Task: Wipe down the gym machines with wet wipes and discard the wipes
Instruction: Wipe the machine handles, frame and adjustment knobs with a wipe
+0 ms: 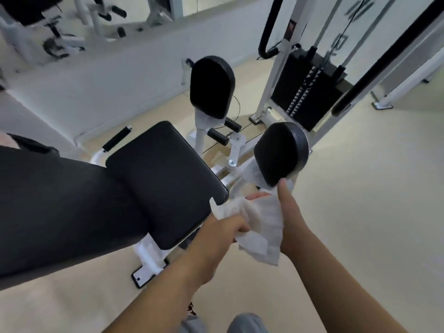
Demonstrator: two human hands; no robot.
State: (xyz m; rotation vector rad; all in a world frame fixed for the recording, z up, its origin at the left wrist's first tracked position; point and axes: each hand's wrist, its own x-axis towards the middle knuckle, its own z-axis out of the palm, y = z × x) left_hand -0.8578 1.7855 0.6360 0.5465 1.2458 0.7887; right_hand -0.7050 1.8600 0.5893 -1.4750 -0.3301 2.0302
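Wipe (262,227): white, crumpled, ribbed texture, partly spread, with its lower corner hanging free. I see it held up in the air between both hands, near the front right corner of the black seat pad (168,179) and just below the nearer round leg pad (281,155), above the beige floor (360,212).

Left hand (223,234): fingers curled, gripping the wipe's left edge.

Right hand (290,219): against the wipe's right side, thumb straight up. Fingers mostly hidden behind the cloth, so I cannot tell whether it is gripping.
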